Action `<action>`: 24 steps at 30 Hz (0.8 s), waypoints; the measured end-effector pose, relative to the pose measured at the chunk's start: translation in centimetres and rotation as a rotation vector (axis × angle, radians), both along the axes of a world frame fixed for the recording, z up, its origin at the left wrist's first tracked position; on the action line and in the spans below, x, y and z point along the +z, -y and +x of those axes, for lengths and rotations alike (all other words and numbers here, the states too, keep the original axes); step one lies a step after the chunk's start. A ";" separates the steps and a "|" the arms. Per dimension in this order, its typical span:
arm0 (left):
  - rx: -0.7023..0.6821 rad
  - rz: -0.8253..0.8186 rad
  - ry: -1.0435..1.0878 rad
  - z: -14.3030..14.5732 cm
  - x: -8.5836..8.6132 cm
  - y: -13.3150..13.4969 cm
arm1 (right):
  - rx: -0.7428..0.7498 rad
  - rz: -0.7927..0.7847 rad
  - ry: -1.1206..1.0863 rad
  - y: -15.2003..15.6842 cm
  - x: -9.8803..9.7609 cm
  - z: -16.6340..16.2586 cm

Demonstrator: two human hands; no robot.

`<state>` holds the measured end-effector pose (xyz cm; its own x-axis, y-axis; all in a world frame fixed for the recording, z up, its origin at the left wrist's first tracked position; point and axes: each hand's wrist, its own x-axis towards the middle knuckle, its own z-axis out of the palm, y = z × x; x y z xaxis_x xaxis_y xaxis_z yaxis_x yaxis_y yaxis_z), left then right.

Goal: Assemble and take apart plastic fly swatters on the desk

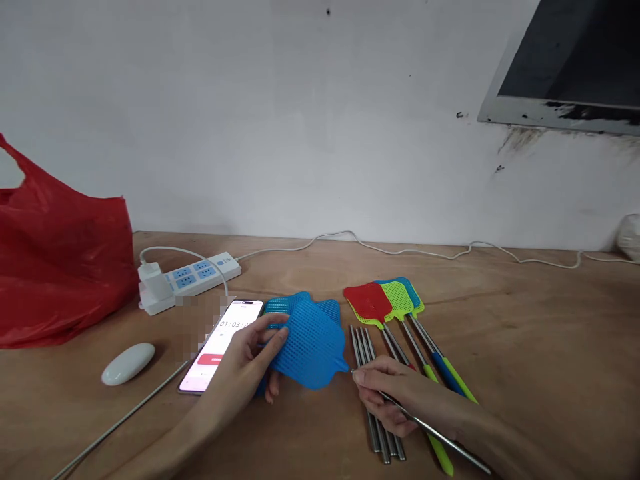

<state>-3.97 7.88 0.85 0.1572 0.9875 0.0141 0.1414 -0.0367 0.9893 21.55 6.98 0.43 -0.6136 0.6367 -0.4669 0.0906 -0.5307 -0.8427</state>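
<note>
My left hand pinches a blue fly swatter head by its left edge, with the socket pointing right. In my right hand is a thin metal rod, its tip close to that socket; whether they touch I cannot tell. More blue swatter heads lie behind the held one, partly hidden. Beneath and beside my right hand several loose metal rods lie in a bundle. Farther right are fly swatters with handles, their heads red, yellow-green and blue.
A lit phone lies by my left forearm, near a white power strip with a charger. At left are a white oval object and a red plastic bag. A white cable runs along the wall.
</note>
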 end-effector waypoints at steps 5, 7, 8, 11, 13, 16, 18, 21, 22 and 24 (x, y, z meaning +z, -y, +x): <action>0.107 0.034 -0.018 -0.5 -0.1 -0.6 | -0.057 -0.046 -0.113 -0.8 -0.2 0.6; 0.075 -0.006 -0.049 -0.3 -0.1 -0.5 | -0.197 0.014 -0.180 -1.0 0.1 0.7; 0.055 -0.026 -0.062 -0.2 -0.2 -0.4 | -0.266 0.061 -0.198 -1.0 0.2 0.7; 0.015 -0.062 -0.083 0.2 -0.5 -0.1 | -0.361 0.184 -0.180 -0.7 0.8 0.6; 0.009 -0.076 -0.087 0.3 -0.7 0.0 | -0.334 0.211 -0.146 -0.5 1.0 0.5; -0.023 -0.093 -0.091 0.4 -0.6 0.1 | -0.234 0.184 -0.102 0.0 0.9 0.4; -0.052 -0.075 -0.083 0.5 -0.4 0.1 | -0.210 0.168 -0.076 0.1 0.8 0.3; -0.039 0.005 -0.067 0.5 -0.1 0.2 | -0.295 0.172 -0.059 0.0 0.8 0.3; -0.016 0.042 -0.070 0.5 0.0 0.3 | -0.350 0.179 -0.062 -0.1 0.7 0.4; 0.039 0.122 -0.118 0.4 -0.1 0.4 | -0.475 0.198 -0.072 -0.4 0.6 0.5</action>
<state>-3.62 7.48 0.74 0.1268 0.9849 0.1181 0.2600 -0.1479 0.9542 22.07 7.41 1.04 -0.2611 0.9249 -0.2765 -0.1831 -0.3287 -0.9265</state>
